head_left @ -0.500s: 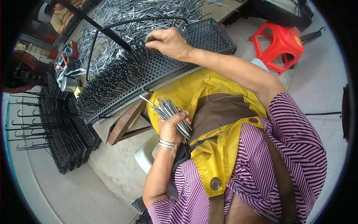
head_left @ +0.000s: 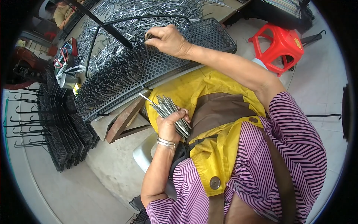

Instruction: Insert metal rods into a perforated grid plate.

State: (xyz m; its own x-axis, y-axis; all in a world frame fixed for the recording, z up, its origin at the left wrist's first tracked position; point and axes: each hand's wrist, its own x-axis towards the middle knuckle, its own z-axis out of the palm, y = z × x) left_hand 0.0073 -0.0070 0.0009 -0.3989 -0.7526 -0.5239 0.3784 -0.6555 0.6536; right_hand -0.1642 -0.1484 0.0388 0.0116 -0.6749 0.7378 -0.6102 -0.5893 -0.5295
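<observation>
A bundle of thin grey metal rods (head_left: 169, 110) is wrapped in my left hand (head_left: 170, 125), low over my lap. One paler rod sticks out past the others toward the rack. My right hand (head_left: 170, 40) is above a black perforated rack (head_left: 179, 58), thumb and forefinger pinched together. Thin dark rod shapes show in the gap between those fingers, but I cannot tell whether they are held or stand behind. Dark rods (head_left: 112, 78) stand upright and dense in the rack's left part, up to beside my right hand. Bare holes show in its right part.
Loose silvery strips (head_left: 149, 11) are heaped on the table behind the rack. A black bar (head_left: 112, 33) slants over it. Stacked black racks with hooks (head_left: 67, 123) stand at left, near red-handled scissors (head_left: 61, 58) and a metal cup (head_left: 69, 80). A red stool (head_left: 278, 46) is at right.
My right hand has shifted very slightly, with its fingertips a little lower and still pinched at the same spot over the rack. My left hand keeps the bundle almost unmoved.
</observation>
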